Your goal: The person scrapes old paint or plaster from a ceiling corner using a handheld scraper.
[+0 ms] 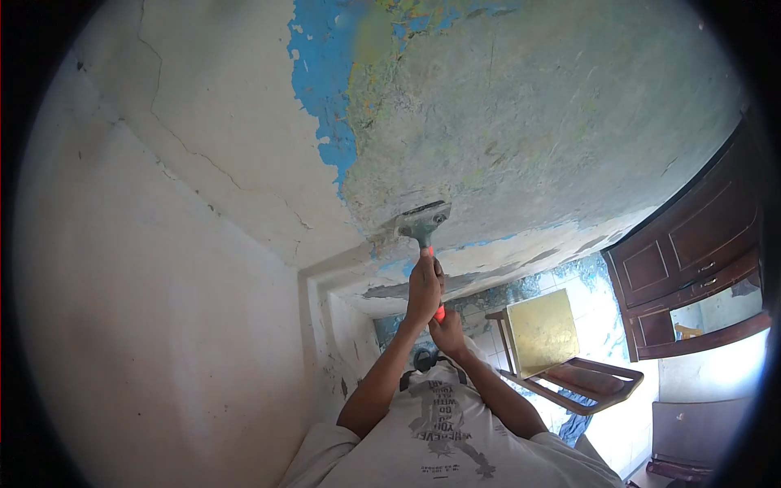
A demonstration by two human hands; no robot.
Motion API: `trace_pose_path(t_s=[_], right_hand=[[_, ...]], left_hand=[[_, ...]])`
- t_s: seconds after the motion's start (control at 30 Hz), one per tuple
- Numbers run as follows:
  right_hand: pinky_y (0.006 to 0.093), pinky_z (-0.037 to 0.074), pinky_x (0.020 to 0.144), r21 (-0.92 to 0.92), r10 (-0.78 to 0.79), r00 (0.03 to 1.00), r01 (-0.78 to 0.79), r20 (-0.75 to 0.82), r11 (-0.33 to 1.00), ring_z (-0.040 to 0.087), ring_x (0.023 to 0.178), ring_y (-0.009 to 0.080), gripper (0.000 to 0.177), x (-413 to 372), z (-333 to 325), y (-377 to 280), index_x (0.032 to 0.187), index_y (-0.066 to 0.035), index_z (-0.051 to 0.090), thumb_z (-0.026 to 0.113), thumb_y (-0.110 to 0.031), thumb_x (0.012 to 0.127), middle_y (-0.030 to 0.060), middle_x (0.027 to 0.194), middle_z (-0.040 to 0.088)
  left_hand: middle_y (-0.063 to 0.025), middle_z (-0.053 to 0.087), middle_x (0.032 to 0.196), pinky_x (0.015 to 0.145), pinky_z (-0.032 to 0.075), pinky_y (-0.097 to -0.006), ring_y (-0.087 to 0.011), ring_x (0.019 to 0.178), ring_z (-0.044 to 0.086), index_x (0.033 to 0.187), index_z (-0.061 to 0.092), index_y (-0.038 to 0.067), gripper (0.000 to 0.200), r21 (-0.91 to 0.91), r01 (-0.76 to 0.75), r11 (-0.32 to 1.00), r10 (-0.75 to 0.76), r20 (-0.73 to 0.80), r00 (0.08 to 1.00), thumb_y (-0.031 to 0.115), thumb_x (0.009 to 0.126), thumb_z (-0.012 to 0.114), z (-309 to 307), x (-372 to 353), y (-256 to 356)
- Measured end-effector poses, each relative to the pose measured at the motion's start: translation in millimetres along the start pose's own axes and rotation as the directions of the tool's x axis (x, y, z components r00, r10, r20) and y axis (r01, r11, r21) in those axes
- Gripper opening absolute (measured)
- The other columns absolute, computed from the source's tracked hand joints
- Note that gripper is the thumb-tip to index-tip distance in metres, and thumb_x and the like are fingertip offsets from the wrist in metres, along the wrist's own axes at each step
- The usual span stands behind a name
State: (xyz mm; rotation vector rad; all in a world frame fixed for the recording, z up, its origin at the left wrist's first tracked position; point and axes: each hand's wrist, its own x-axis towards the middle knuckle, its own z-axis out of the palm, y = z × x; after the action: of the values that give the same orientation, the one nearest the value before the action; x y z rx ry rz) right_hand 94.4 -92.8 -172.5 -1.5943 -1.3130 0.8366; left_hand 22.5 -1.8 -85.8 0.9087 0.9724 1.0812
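A wide-bladed scraper (425, 221) with a red handle lies against the wall, its blade touching the worn grey-green surface. My left hand (425, 285) is wrapped round the upper part of the handle. Below it, my right hand (447, 332) is closed around the handle's lower end, partly hiding it. Above and left of the blade, a ragged strip of blue paint (325, 89) borders cream paint (236, 89) on one side and bare patchy wall (521, 122) on the other.
A wooden chair (543, 332) with a yellowish seat stands on the tiled floor, below right. Farther right is a dark brown cabinet (691, 236) with panelled doors. A pale side wall (163, 325) meets the scraped wall at the left. Paint flakes lie on the floor.
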Motion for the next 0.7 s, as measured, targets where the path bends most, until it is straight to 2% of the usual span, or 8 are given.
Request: trace_pose_path(t_s=[0.1,0.23,0.3,0.37,0.4,0.5,0.6,0.7], right_hand=[[0.0509,0.047,0.058,-0.034,0.010,0.999,-0.011,-0.042,0.999,0.064,0.066,0.0480,0.033,-8.1,5.3,20.6,0.075,0.007,0.062,0.070,-0.021,0.090,0.0272,0.063,0.060],[0.0523,0.047,0.058,-0.161,-0.042,0.994,0.025,-0.101,0.987,0.063,0.066,0.0496,0.036,-4.1,-9.6,18.4,0.074,0.007,0.062,0.070,-0.024,0.092,0.0271,0.063,0.061],[0.0484,0.047,0.057,-0.072,-0.009,0.998,0.004,-0.069,0.997,0.062,0.056,0.0414,0.039,5.8,-17.6,19.3,0.074,0.006,0.062,0.070,-0.027,0.093,0.0233,0.059,0.060],[0.0462,0.046,0.056,0.007,0.018,0.999,-0.017,-0.041,1.000,0.060,0.051,0.0341,0.040,11.4,-35.5,-3.7,0.073,0.005,0.061,0.071,-0.028,0.093,0.0208,0.057,0.058],[0.0408,0.046,0.054,0.009,0.031,1.000,-0.031,-0.002,0.999,0.058,0.049,0.0219,0.046,13.5,-35.8,3.6,0.074,0.003,0.061,0.067,-0.035,0.097,0.0144,0.055,0.058],[0.0367,0.047,0.053,0.248,0.039,0.993,-0.066,0.111,0.967,0.055,0.050,0.0167,0.049,5.9,-41.1,15.7,0.078,0.002,0.061,0.058,-0.041,0.103,0.0078,0.056,0.057],[0.0336,0.046,0.051,0.439,0.031,0.995,-0.069,0.092,0.896,0.052,0.050,0.0137,0.051,-0.7,-38.7,20.6,0.082,0.000,0.060,0.049,-0.043,0.107,0.0030,0.057,0.056],[0.0315,0.043,0.049,0.331,0.075,0.994,-0.099,0.083,0.939,0.048,0.050,0.0110,0.056,-0.8,-49.7,21.8,0.076,-0.004,0.051,0.037,-0.046,0.110,0.0014,0.059,0.051]], left_hand=[[0.0055,0.038,0.059,0.043,0.031,-0.0250,-0.0068,0.046,0.037,0.080,0.042,0.011,0.066,0.032,0.089,0.995,-0.088,-0.031,0.996,0.072,0.102,0.031,-4.2,0.1,-24.5],[0.0056,0.037,0.060,0.044,0.029,-0.0256,-0.0068,0.049,0.036,0.081,0.043,0.011,0.063,-0.062,0.128,0.990,-0.125,0.052,0.991,0.069,0.103,0.032,1.7,1.3,-20.2],[0.0058,0.037,0.060,0.045,0.030,-0.0249,-0.0066,0.049,0.037,0.081,0.043,0.011,0.064,-0.115,0.094,0.989,-0.080,0.116,0.990,0.071,0.102,0.032,10.7,8.4,-12.6],[0.0030,0.037,0.061,0.044,0.032,-0.0259,-0.0092,0.047,0.038,0.083,0.041,0.011,0.065,-0.044,0.060,0.997,-0.051,0.190,0.980,0.071,0.103,0.027,18.7,10.7,-4.2],[0.0030,0.037,0.061,0.044,0.031,-0.0259,-0.0091,0.047,0.037,0.083,0.041,0.011,0.065,-0.014,0.044,0.999,-0.040,0.206,0.978,0.071,0.103,0.027,24.4,10.6,-0.7],[0.0036,0.037,0.061,0.044,0.031,-0.0262,-0.0081,0.046,0.036,0.081,0.041,0.011,0.066,0.010,0.019,1.000,-0.021,0.207,0.978,0.071,0.102,0.029,32.8,13.6,-3.1],[0.0045,0.038,0.060,0.044,0.031,-0.0257,-0.0070,0.046,0.035,0.077,0.041,0.011,0.066,0.005,0.005,1.000,-0.005,0.134,0.991,0.071,0.102,0.031,36.7,11.3,-9.3],[0.0045,0.035,0.062,0.047,0.028,-0.0262,-0.0078,0.050,0.032,0.081,0.042,0.011,0.057,-0.104,0.042,0.994,-0.032,0.093,0.995,0.061,0.107,0.034,43.6,7.4,-12.4]])
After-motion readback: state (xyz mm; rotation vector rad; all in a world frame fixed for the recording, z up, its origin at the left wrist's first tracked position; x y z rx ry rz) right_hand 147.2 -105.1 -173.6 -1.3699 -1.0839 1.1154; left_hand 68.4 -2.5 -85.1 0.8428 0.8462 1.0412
